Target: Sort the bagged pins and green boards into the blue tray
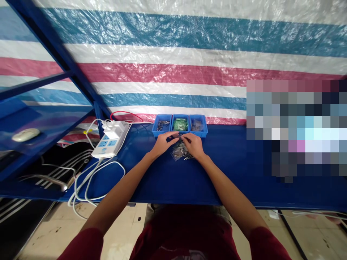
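My left hand (163,142) is at the near side of the blue bins, its thumb and index finger stretched apart with a gap between them. Opposite it, my right hand (194,144) has its fingers curled together over a small pile; whatever is between the fingertips is too small to make out. Below the hands lie small clear plastic bags (177,153) and thin metal pieces like screws or pins (186,154). Three joined blue bins (162,133) stand just beyond: metal pieces (162,125) at left, green packets (180,124) in the middle, clear bags (197,125) at right.
On the left of the blue table (168,184) lies a white power strip (108,144) with plugged-in white adapters (115,129). Its white cables (89,180) loop to the table's front edge. A blue metal frame (84,86) rises at left. The right side is pixelated.
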`<state>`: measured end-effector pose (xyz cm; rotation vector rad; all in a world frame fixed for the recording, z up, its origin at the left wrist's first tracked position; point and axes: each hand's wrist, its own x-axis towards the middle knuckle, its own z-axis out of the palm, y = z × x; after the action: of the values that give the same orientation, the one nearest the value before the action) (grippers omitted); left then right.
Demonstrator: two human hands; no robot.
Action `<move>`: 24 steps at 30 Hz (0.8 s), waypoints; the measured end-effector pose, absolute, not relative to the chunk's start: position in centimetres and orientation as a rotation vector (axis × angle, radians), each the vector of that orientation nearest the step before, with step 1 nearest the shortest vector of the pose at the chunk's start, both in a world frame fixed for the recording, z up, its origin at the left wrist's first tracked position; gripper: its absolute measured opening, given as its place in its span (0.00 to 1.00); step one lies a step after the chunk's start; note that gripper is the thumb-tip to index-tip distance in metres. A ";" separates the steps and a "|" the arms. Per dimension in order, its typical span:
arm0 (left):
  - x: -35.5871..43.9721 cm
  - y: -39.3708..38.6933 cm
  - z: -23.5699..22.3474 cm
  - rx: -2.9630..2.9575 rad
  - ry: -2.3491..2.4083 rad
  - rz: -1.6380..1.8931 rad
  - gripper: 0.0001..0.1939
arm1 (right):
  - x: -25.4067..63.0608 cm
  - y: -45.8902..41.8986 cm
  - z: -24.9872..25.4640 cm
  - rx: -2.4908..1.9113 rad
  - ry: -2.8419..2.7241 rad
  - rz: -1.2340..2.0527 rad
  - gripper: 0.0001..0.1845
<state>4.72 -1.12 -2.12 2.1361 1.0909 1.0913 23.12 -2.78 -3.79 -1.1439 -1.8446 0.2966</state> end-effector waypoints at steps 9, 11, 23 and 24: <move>5.1 -0.9 -2.3 1.656 0.921 1.200 0.16 | 22.5 -2.9 -4.0 -1.062 -1.503 0.607 0.12; 5.2 -1.0 -2.1 1.624 0.907 1.220 0.15 | 22.5 -2.9 -4.0 -1.054 -1.475 0.660 0.12; 5.7 -1.4 -1.5 1.427 0.823 1.233 0.17 | 22.5 -3.5 -3.6 -0.960 -1.769 0.407 0.12; 5.6 -1.3 -1.6 1.440 0.826 1.226 0.16 | 22.5 -3.4 -3.7 -0.972 -1.760 0.388 0.11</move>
<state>5.64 -1.35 -1.60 1.4401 0.8264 1.2261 22.46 -3.45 -3.67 -0.9722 -1.7599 0.3882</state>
